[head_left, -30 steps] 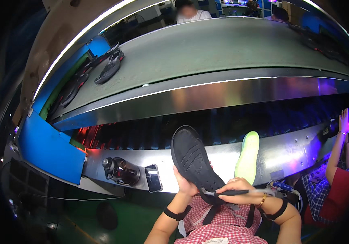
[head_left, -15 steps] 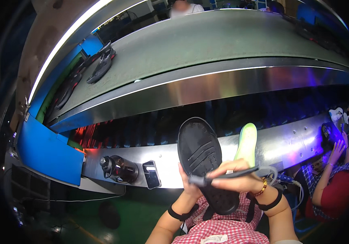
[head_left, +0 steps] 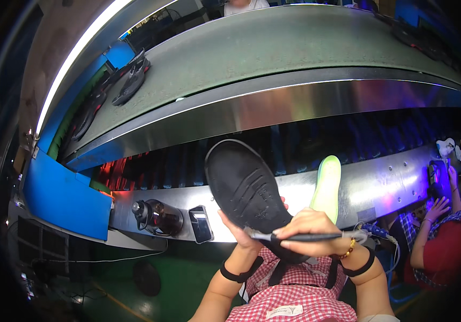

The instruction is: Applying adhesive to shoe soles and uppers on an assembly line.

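Right up close, above the red checked apron [head_left: 316, 300]: gripping the black shoe sole [head_left: 246, 185] in the left hand [head_left: 245, 242], broad end up and away, narrow end half hidden behind the right hand [head_left: 312, 228]. In that right hand, clamping the dark-handled brush [head_left: 300, 236], pale tip just beside the left thumb and the sole's side edge; touching or barely apart, impossible to tell. Careful there! With one overshoot, could brush skin rather than sole. With a slack left grip, could twist under the push, or drop onto the apron. And watch the handle's back end, very near a pale looped cable [head_left: 360, 236]; joined or separate, hard to say. Could snag there on a wide sweep and jerk off line.

Farther out, on the metal bench [head_left: 367, 185]: a yellow-green sole [head_left: 327, 188] just beyond the right hand, easily bumped by a raised wrist, maybe even toward the dark channel [head_left: 203, 161] behind. Off left, a phone [head_left: 201, 224] and dark bottle [head_left: 165, 219], exposed to a careless elbow.

Farthest, on the green belt [head_left: 273, 48], dark footwear [head_left: 132, 83], well apart, seemingly out of danger.
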`<state>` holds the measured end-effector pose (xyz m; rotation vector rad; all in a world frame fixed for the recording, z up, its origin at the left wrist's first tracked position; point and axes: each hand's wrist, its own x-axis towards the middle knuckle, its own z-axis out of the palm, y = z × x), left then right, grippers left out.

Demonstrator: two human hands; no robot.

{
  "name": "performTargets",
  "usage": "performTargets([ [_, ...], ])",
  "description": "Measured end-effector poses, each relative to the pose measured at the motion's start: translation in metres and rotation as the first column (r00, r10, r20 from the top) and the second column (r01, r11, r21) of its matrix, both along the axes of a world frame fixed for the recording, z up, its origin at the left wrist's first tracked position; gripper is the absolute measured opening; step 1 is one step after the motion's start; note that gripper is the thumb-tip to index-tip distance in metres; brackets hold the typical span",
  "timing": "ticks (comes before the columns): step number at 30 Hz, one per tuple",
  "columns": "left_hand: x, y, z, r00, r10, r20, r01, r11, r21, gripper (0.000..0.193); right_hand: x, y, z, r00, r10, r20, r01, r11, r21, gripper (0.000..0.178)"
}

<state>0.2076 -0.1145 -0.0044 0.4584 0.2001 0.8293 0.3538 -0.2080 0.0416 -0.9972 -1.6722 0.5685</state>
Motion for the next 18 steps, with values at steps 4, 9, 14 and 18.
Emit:
performTargets([
  [4,-0.002,0.005,0.008,0.998,0.065,0.019,-0.067,0.995,0.077,0.104,0.005,-0.005,0.001,0.986,0.020,-0.166,-0.039,0.993,-0.111,0.020],
  [9,-0.007,0.017,0.006,0.983,0.124,0.133,-0.139,0.985,0.104,0.111,0.003,-0.007,-0.001,0.997,0.074,-0.013,-0.075,0.995,-0.067,0.021],
  [14,-0.007,0.011,0.022,0.964,0.226,0.143,-0.222,0.974,-0.043,0.111,0.006,-0.011,0.001,0.991,-0.124,-0.046,0.119,0.988,-0.099,0.019],
  [18,-0.010,0.020,0.021,0.946,0.157,0.284,-0.190,0.977,0.092,0.109,0.004,-0.015,0.008,0.990,0.049,0.132,-0.043,0.998,-0.050,0.022],
])
